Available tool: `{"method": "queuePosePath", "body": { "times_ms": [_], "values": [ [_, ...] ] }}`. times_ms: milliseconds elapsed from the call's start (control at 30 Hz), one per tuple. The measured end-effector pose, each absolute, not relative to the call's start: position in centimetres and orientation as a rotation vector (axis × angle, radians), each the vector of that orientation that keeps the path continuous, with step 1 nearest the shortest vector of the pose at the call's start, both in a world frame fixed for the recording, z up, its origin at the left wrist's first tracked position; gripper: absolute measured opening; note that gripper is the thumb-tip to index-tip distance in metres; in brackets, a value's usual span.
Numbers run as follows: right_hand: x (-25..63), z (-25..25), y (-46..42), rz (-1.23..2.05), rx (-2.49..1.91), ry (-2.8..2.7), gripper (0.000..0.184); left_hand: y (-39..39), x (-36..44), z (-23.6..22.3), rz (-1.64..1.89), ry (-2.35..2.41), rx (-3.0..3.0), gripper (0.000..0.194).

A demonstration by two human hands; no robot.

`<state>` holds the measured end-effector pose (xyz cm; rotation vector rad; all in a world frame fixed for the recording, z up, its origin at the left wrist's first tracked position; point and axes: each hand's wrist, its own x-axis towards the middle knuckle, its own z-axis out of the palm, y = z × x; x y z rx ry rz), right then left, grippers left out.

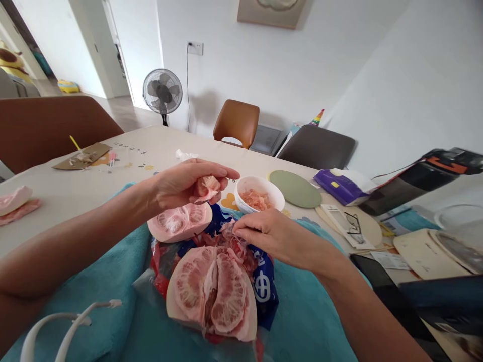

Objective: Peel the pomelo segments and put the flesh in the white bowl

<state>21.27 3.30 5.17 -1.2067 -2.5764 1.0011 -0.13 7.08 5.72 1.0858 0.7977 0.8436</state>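
Note:
My left hand [188, 183] is closed around a pomelo segment [208, 188], lifted above the table. My right hand [267, 234] pinches at a pale scrap of pomelo membrane [228, 230], just over a heap of torn membranes [241, 254]. In front of me rests a large cut piece of pomelo [190, 289], with its pink flesh facing up. Behind it, partly under my left hand, lies another pomelo piece [177, 223]. Both sit on a blue and red plastic bag [268, 286]. Past my right hand stands a white bowl [279, 195] holding peeled pomelo flesh [257, 200].
A teal towel [305, 311] lies beneath the bag. To the right are a green oval mat [296, 189], a purple tissue pack [339, 186], glasses [353, 224], a black phone [392, 296] and a dark bottle [411, 181]. Pomelo rind [15, 200] lies far left; a white cable [71, 332] is near.

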Motion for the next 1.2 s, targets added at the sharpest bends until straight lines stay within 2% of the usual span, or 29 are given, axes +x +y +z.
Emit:
{"method": "queuePosePath", "body": {
  "times_ms": [233,400,567,733,833,967,1067,1200],
  "values": [
    [20.4,5.2,2.6,1.032,-1.263,-2.495,0.012,7.9,1.7,6.8,0.815,0.668,1.075,0.014],
    [20.9,6.0,2.5,1.052,-1.385,-2.226,0.016,8.6,3.0,6.6,0.882,0.600,1.074,0.014],
    [22.9,6.5,5.7,0.635,-1.487,-1.789,0.018,8.5,3.0,4.8,0.859,0.629,0.968,0.019],
    [23.8,3.1,11.3,0.230,-1.547,-1.681,0.023,9.2,2.9,3.5,0.803,0.603,0.856,0.015],
    [24.0,1.4,13.4,0.295,-1.591,-1.985,0.008,9.7,3.0,3.1,0.787,0.582,0.783,0.016],
    [24.3,1.9,13.6,0.337,-1.589,-2.003,0.031,10.1,3.1,2.7,0.781,0.542,0.762,0.016],
    [23.9,2.7,12.2,0.353,-1.489,-1.869,0.023,10.2,3.0,2.4,0.787,0.492,0.786,0.017],
    [22.2,3.1,9.3,0.641,-1.303,-1.635,0.026,10.2,3.2,1.7,0.793,0.446,0.802,0.022]
  ]
}}
